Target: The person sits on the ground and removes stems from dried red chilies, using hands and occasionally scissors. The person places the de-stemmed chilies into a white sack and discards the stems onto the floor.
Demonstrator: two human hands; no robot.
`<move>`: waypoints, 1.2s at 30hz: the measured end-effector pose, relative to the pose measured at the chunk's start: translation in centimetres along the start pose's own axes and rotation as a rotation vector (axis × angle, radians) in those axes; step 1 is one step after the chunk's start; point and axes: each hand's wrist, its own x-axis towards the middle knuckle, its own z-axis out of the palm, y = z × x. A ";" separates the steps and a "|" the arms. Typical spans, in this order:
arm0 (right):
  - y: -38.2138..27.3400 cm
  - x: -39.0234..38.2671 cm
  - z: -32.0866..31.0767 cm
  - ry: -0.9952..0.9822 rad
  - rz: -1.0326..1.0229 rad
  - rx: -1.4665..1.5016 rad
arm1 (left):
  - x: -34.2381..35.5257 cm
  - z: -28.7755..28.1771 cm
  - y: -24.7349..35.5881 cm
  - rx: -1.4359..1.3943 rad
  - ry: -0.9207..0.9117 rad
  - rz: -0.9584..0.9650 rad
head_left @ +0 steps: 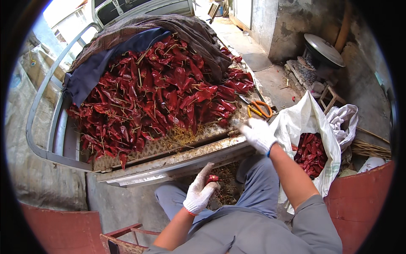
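My left hand (199, 192), in a white work glove soiled at the fingertips, is closed on a red dried chili pepper (212, 178) above my lap. Only part of the pepper shows between thumb and fingers. My right hand (259, 134), also gloved in white, is over the front edge of the truck bed, just below a pair of scissors (265, 111) with orange and yellow handles. Its fingers are smeared by motion, so their grip cannot be made out. A large heap of dried red chili peppers (169, 89) covers the truck bed beyond both hands.
A white woven sack (292, 122) stands open at my right, with red chili peppers (311, 154) inside. Brown cloth (139, 27) and dark blue cloth (99, 63) drape the heap. A metal rail (42, 93) bounds its left side. A lidded pot (323, 50) sits by the wall.
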 end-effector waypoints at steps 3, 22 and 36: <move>-4.1 -5.4 3.7 -0.379 0.074 0.372 | 1.7 0.7 -1.3 0.494 0.233 0.266; 17.3 -17.2 -13.3 0.238 0.504 -0.476 | 16.9 2.6 4.8 1.037 0.197 0.669; 23.0 -15.2 -6.4 -0.047 0.566 -0.192 | 22.4 5.3 6.6 1.443 0.261 0.722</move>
